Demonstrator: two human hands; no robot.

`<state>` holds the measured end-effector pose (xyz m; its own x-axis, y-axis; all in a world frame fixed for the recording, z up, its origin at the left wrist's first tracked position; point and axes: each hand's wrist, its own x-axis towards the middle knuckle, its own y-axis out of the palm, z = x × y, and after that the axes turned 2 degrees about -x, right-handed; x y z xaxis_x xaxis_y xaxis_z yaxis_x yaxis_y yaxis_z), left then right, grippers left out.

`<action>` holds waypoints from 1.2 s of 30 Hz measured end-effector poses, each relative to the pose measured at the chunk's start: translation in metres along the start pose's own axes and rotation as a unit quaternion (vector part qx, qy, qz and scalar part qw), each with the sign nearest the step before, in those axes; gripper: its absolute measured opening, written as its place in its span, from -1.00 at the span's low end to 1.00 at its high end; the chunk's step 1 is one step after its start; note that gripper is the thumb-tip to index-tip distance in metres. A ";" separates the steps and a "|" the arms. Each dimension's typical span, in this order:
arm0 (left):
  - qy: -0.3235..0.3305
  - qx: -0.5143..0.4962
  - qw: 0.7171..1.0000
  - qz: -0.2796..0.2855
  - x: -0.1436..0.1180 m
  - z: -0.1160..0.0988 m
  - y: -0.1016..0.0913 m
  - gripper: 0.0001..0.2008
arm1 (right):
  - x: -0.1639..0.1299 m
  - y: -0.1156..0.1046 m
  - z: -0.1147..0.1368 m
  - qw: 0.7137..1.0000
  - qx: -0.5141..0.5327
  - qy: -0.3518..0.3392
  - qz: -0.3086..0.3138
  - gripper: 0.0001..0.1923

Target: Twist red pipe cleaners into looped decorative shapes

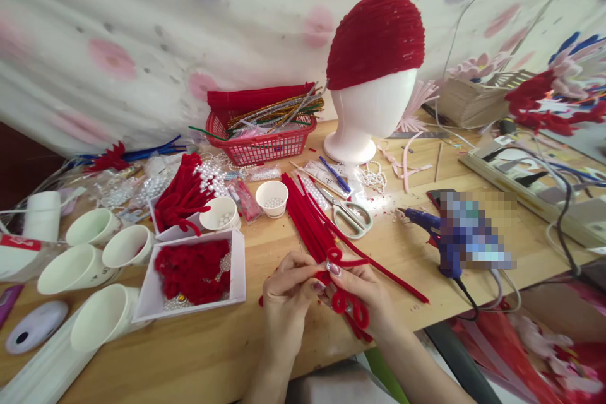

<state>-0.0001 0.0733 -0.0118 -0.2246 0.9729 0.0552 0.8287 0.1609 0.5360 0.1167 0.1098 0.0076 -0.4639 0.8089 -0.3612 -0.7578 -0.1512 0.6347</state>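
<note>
Near the table's front edge, my left hand and my right hand meet, fingers pinched on a red pipe cleaner bent into several loops. Its loops stick out above and below my right thumb; the part between the fingertips is hidden. Beneath and behind my hands lies a bundle of straight red pipe cleaners. One single red stem slants off to the right. A pair of scissors with pale handles rests just beyond my fingers.
A white foam head wears a red cap. Left stand a red basket, paper cups and a white box of red pieces. To the right lie a blue glue gun and a corded power strip.
</note>
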 end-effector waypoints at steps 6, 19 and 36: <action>-0.031 -0.059 0.998 -0.018 0.001 -0.003 0.007 -0.90 | 0.000 0.002 0.001 1.000 0.007 -0.020 0.018 -0.69; -0.123 -0.115 0.977 -0.128 0.003 -0.007 0.008 -0.75 | 0.005 -0.001 -0.009 0.993 -0.072 -0.095 0.022 -0.72; -0.065 0.173 0.981 -0.058 0.001 -0.017 0.011 -0.88 | -0.001 -0.009 -0.008 0.923 -0.300 -0.227 -0.081 -0.61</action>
<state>0.0002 0.0730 0.0090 -0.2794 0.9539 -0.1097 0.9306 0.2972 0.2137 0.1200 0.1064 -0.0029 -0.1860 0.9825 -0.0088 -0.9811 -0.1852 0.0569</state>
